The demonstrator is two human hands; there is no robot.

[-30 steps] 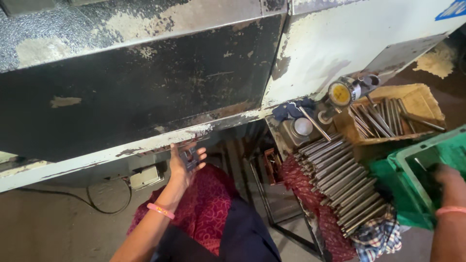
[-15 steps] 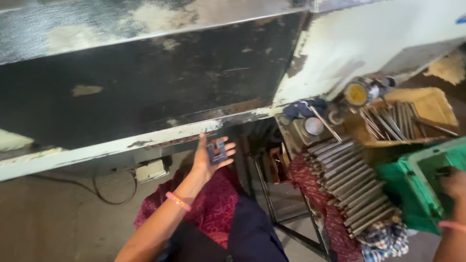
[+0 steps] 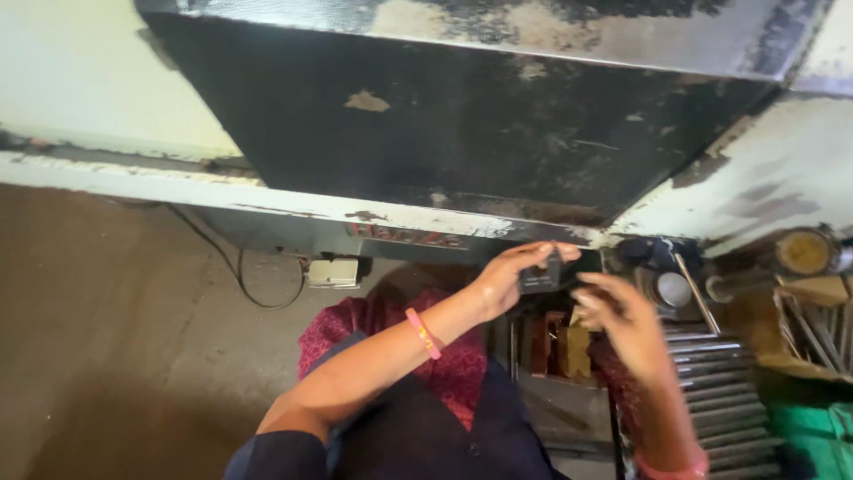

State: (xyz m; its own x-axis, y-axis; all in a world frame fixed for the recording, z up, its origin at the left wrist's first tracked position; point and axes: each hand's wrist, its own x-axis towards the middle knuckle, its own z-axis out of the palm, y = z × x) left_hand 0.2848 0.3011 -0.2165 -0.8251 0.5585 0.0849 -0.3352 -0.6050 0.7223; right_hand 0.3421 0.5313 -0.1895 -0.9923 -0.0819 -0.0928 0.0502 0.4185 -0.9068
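Below the machine's worn front edge, I see my left hand point(image 3: 508, 277) pinching a small dark rectangular block point(image 3: 540, 277) between thumb and fingers, holding it up just under the chipped white lip of the machine body point(image 3: 293, 200). My right hand point(image 3: 620, 313) sits just beside it, fingers loosely curled and reaching toward the block's right end; I cannot tell whether they touch it. A pink wristband point(image 3: 422, 333) circles my left wrist. Past my right hand lies a row of grey metal rods point(image 3: 720, 391) side by side, with a small round tin point(image 3: 673, 289) near their upper end. Farther right a green crate point(image 3: 813, 440) shows at the corner. A white switch box point(image 3: 333, 272) with its cable hangs under the machine, well left.
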